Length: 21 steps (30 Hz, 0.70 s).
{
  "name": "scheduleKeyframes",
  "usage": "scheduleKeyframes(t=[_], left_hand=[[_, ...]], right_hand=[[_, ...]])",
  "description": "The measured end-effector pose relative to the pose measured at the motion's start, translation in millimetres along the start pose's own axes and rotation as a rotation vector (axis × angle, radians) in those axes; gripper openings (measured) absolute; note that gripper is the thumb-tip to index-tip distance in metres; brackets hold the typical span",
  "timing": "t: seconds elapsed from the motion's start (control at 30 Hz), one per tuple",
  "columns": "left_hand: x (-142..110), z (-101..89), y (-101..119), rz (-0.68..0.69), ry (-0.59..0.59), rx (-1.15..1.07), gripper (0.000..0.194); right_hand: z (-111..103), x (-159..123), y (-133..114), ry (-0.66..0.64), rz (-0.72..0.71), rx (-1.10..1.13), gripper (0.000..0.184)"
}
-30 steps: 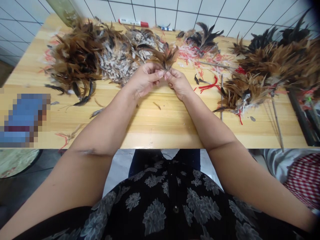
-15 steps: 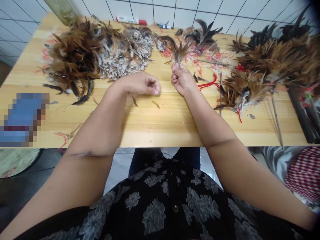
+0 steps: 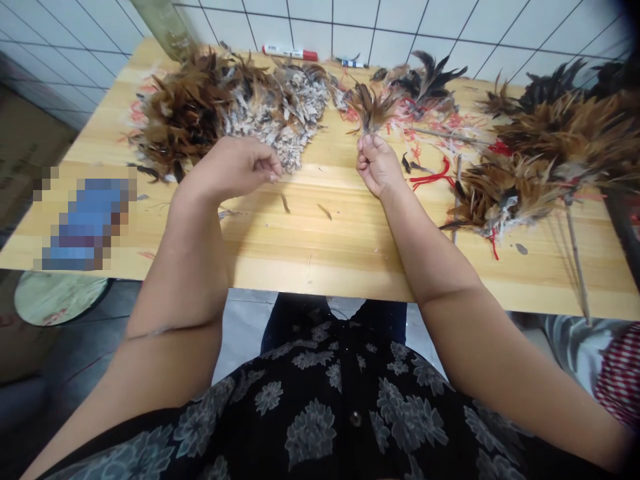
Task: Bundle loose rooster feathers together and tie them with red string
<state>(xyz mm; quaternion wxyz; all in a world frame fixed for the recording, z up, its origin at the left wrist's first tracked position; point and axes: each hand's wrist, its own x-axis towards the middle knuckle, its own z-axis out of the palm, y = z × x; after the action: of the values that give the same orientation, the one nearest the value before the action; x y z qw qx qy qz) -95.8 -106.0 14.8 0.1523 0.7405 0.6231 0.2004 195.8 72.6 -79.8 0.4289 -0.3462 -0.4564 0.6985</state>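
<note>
My right hand (image 3: 376,163) is closed around the base of a small bunch of brown feathers (image 3: 373,110), whose tips fan upward above the fist. Over the near edge of a large feather pile (image 3: 185,110) hovers my left hand (image 3: 240,167), fingers curled in and thumb close to them, with nothing visible in the grasp. Brown feathers make up the pile's left part, and pale grey fluffy ones (image 3: 295,120) its right. Two loose feathers, one of them a small brown feather (image 3: 325,212), lie on the wooden table (image 3: 310,260) between my arms.
Brown feather bundles (image 3: 505,183) with sticks (image 3: 575,260) lie at the right. Red cord (image 3: 433,175) and pinkish scraps are nearby. A red-and-white marker (image 3: 290,52) and a blue-and-white one (image 3: 351,63) rest along the tiled wall. A blurred-out blue object (image 3: 93,217) is at the left.
My left hand has moved left, toward the feather pile. The right hand still grips the feather bunch, which is turned a little. The whole view has shifted, showing more of the left side.
</note>
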Motion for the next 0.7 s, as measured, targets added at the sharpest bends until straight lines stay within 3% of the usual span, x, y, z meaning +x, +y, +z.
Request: scheduleKeyframes(t=[0.1, 0.2, 0.47, 0.7], left_hand=[[-20.7, 2.4, -12.8, -0.030, 0.120, 0.015, 0.012], [-24.6, 8.0, -26.9, -0.025, 0.144, 0.015, 0.018], [11.7, 30.3, -60.6, 0.056, 0.040, 0.125, 0.017], [30.7, 32.4, -54.2, 0.066, -0.032, 0.207, 0.013]], right_hand=[[-2.9, 6.1, 7.8, -0.056, -0.063, -0.063, 0.051], [-7.1, 13.8, 18.8, -0.077, -0.136, -0.116, 0.052], [-15.3, 22.4, 28.5, -0.085, -0.186, -0.158, 0.051], [-11.2, 13.7, 27.0, -0.136, -0.227, -0.304, 0.059]])
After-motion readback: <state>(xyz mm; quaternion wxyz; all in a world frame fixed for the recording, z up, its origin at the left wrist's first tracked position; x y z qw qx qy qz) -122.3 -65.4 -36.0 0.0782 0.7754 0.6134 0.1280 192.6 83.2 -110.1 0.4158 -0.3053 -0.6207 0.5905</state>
